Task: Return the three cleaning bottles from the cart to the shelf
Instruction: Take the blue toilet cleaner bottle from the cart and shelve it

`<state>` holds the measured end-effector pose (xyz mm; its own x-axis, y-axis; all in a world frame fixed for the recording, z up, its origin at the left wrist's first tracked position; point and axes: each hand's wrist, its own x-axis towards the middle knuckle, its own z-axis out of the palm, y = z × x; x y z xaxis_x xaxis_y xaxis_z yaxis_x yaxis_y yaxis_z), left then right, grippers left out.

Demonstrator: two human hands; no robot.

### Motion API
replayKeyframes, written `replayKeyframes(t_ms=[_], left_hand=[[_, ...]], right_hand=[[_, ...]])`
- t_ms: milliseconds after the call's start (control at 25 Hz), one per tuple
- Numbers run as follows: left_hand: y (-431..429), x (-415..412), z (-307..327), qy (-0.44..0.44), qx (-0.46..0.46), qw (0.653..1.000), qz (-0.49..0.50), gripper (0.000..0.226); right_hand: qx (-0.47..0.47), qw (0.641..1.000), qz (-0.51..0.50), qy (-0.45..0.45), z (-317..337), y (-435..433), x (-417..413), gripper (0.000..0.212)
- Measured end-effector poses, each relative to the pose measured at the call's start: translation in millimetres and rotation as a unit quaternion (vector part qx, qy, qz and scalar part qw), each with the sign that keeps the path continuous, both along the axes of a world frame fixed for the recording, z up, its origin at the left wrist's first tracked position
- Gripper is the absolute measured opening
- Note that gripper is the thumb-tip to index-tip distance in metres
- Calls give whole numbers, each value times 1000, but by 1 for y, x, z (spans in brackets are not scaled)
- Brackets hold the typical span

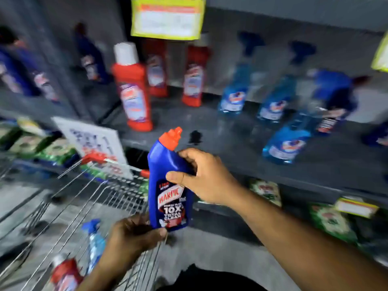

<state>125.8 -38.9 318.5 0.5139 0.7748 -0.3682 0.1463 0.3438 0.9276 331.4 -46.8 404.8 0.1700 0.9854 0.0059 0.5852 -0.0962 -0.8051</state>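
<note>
A dark blue Harpic bottle [168,185] with a red-orange cap stands upright in the air above the wire cart's [88,198] right rim. My right hand [201,177] grips its upper body from the right. My left hand [134,236] cups its base from below. Inside the cart lie a light blue spray bottle [95,242] and a red bottle with a white cap [65,274]. The dark shelf [231,141] runs just beyond the held bottle.
On the shelf stand red bottles [134,87], light blue spray bottles [285,141] and dark blue bottles [336,99] at the right and far left. A white price sign [94,141] leans at the shelf edge. Green packets [331,221] fill the lower shelf.
</note>
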Motion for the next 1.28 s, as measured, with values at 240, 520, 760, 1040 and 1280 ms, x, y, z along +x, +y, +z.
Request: replayKeyframes(t_ms=[240,520,760,1040,1280], left_hand=[[-70,221,-2,48,217,950,-218,20],[-108,435,-1,148,461,845,-227,52],[-97,496,-9,252,539,781,-192,44],[-87,505,-13,219,446,846,-193,37],[-85,341,-23,56,323,944,-40,30]], right_hand=[[51,979,-189,-54,31,-168,165,49],[107,936,-318,-105,32,-226,340,48],[91,950,-282,-101,0,-202,408,55],[98,943,-287,-141,-16,-202,412,61],[357,882,-169,-258,-70,-177,303,33]])
